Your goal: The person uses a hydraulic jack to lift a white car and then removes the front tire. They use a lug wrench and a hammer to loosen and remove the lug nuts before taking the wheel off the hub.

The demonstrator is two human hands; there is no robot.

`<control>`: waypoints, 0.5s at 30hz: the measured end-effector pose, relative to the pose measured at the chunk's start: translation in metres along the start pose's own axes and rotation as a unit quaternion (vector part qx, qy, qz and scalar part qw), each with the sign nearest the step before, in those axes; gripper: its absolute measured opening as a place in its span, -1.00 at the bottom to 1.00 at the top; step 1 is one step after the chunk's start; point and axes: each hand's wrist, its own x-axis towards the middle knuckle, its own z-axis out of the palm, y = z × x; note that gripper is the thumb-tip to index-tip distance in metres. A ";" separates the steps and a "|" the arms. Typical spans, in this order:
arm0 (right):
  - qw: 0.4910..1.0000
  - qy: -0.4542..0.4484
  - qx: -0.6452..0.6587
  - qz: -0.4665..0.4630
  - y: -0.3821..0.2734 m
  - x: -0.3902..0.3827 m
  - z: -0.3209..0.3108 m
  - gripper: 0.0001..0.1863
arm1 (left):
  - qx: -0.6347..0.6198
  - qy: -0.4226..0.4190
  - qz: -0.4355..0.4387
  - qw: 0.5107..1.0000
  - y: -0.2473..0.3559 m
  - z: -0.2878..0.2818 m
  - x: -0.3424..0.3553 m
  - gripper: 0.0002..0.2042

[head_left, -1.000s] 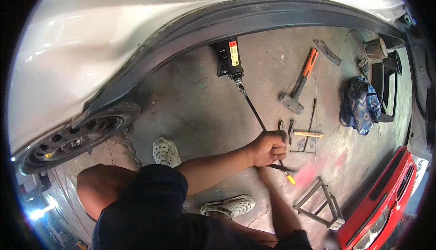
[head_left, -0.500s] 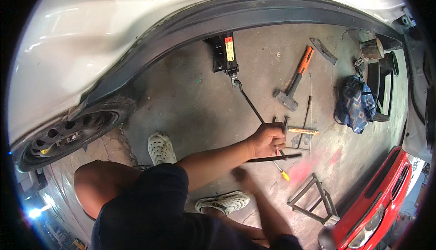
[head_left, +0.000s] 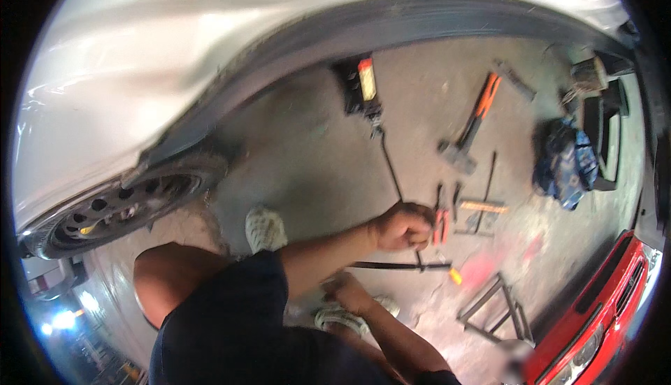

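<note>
Since the earlier frame, the right hand (head_left: 349,293) has swung leftward, away from the left hand (head_left: 405,228), and the black crossbar (head_left: 391,267) has turned. Blurred, that right hand sits just beside the bar's left end; whether its fingers grip it, I cannot tell. The left hand is curled closed around the long rod (head_left: 388,165), red-handled pliers (head_left: 441,226) just beyond its knuckles. Farther off, the rod meets the jack (head_left: 363,88) at the dark sill (head_left: 335,32). Cranking looks under way: coupling seems done; how much turning is left doesn't show.
</note>
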 end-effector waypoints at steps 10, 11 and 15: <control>0.763 0.406 -0.439 -0.246 0.057 -0.153 -0.251 -0.87 | -0.112 -0.013 -0.012 0.994 0.007 0.040 -0.053 -0.93; 0.831 0.403 -0.352 -0.151 0.068 -0.095 -0.221 -0.82 | -0.103 0.007 0.003 0.995 0.012 0.049 -0.047 -0.94; 0.997 -0.003 0.073 0.014 0.019 0.017 0.033 -0.49 | 0.047 0.076 -0.012 0.996 0.017 0.003 -0.019 -0.87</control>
